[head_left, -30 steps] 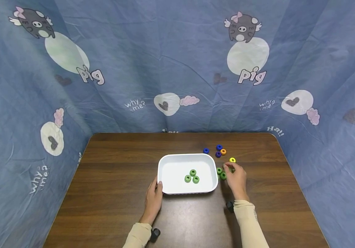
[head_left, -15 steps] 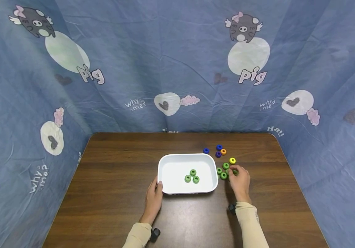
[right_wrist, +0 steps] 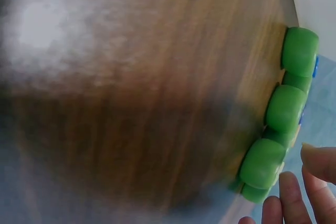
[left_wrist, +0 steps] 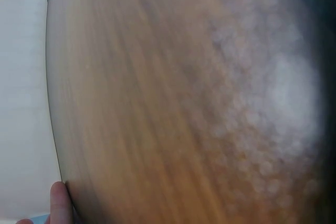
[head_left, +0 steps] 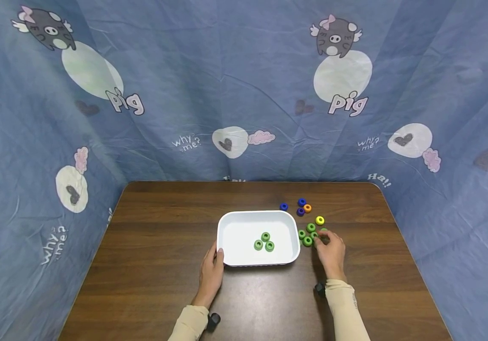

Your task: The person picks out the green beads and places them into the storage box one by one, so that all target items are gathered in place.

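In the head view my left hand [head_left: 212, 272] grips the near-left edge of a white tray [head_left: 235, 255], thumb over the rim. Its thumb also shows at the tray's edge in the left wrist view. Three green rings [head_left: 266, 236] lie inside the tray. On the table right of the tray is a cluster of green rings [head_left: 311, 227], thick and rounded like beads. My right hand [head_left: 332, 253] is at the cluster's right side, partly covering some of them. In the right wrist view its thumb and fingers are apart beside the green rings [right_wrist: 286, 108], with nothing seen between them.
Behind the cluster sit a yellow ring [head_left: 320, 220], an orange ring [head_left: 307, 208], a purple ring [head_left: 301, 212] and two blue rings [head_left: 284, 207]. The brown wooden table [head_left: 154, 265] ends at a blue printed curtain [head_left: 244, 94].
My right hand has moved right and slightly toward me from beside the yellow ring. A green ring now shows at the back of the cluster. My left hand and the tray stay put.
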Available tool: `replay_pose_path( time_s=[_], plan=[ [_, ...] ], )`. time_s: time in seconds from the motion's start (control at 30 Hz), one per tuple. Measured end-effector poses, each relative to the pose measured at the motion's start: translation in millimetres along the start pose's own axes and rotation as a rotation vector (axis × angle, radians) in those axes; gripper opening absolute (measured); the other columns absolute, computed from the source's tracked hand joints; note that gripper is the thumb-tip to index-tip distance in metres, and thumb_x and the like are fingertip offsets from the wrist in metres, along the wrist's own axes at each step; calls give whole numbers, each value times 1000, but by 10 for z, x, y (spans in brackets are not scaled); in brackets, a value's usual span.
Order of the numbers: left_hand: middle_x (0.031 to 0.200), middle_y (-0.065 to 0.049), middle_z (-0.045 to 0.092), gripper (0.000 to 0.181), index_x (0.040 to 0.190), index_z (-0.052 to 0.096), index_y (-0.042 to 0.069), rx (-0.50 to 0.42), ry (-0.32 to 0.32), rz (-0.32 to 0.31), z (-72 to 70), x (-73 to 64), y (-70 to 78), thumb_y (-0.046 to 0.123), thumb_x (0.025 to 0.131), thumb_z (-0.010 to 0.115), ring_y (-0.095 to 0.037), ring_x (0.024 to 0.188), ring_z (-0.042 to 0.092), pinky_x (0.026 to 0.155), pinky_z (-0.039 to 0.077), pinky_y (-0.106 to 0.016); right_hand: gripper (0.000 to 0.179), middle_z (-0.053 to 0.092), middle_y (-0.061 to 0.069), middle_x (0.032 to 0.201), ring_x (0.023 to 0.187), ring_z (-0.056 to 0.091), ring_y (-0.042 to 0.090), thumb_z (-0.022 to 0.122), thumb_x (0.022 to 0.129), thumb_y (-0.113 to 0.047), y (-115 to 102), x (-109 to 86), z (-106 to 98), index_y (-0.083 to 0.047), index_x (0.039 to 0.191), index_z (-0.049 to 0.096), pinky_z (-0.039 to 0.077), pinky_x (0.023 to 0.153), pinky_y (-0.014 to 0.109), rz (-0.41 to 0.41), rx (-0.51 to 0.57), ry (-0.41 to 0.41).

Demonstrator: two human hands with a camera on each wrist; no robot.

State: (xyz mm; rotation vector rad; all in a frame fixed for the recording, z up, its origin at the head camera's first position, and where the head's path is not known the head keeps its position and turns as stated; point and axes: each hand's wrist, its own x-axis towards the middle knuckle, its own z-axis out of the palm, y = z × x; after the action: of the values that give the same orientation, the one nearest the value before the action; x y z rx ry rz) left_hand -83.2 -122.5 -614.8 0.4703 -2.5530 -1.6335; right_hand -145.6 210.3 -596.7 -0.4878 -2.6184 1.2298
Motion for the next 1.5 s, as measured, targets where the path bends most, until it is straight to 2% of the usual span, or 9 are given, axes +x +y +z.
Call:
replay_pose_path(
  time_s=[0.13,0.5,0.9,1.17,1.5],
  plan=[
    [151,-17,51,50,152,45,9,2,-4,-7,-5,3,0,31,106,44,-37,138,50,115,39,-57,23,71,23,117,118,60,43,72,86,-9,13,-25,-9,0,107,73,44,101,54,21,-14,-20],
    [151,-18,52,50,151,45,8,-4,-6,3,3,7,10,30,106,46,-37,137,51,114,38,-57,23,72,24,112,107,66,41,73,85,-9,86,-49,-2,0,107,73,48,92,52,34,-35,-44],
    [154,-15,48,52,153,42,11,-18,-29,-8,-9,1,20,34,107,43,-36,141,47,116,37,-57,28,71,24,114,112,64,42,77,83,-11,123,-107,-11,0,108,72,48,96,53,36,-35,-53],
    [154,-16,48,52,153,42,10,-27,-29,-14,-3,-1,15,33,107,43,-36,141,47,116,39,-56,27,73,22,110,107,66,41,78,79,-8,158,-152,-20,-1,105,73,48,93,52,21,-41,-52],
    [154,-17,48,53,153,41,9,-25,-25,-17,-6,-3,8,34,107,44,-36,141,48,116,38,-55,33,71,22,116,112,64,40,80,80,-9,217,-161,-49,-1,111,72,47,98,51,33,-40,-75]
  ],
)
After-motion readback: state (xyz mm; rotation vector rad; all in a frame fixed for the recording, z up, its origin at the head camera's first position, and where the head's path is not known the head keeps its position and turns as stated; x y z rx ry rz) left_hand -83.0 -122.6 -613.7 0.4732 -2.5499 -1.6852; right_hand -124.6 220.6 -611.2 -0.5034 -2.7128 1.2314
